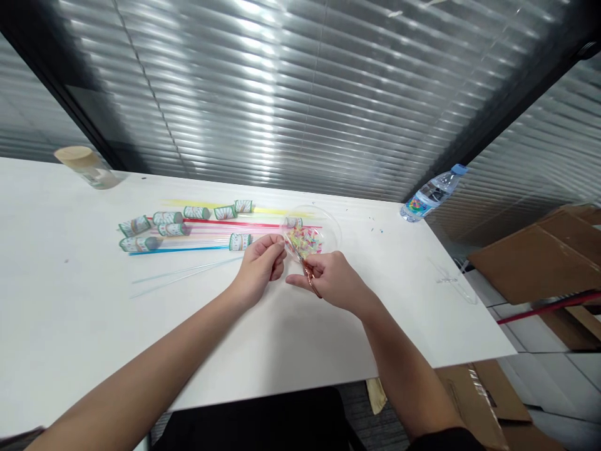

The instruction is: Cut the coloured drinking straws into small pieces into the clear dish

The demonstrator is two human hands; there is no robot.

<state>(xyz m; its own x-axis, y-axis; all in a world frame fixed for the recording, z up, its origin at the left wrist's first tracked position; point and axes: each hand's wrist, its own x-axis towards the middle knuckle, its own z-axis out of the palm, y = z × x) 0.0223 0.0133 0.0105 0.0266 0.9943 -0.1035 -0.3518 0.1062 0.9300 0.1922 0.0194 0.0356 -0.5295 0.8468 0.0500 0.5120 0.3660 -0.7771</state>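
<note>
Scissors (pixel 306 270) gripped by right hand (pixel 338 283); left hand (pixel 260 264) pinched closed beside them

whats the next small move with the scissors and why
Probably close the scissors in the right hand: their blades reach the pinched fingertips of the left hand, right at the clear dish of coloured bits, so a snipped piece would likely land there.
</note>
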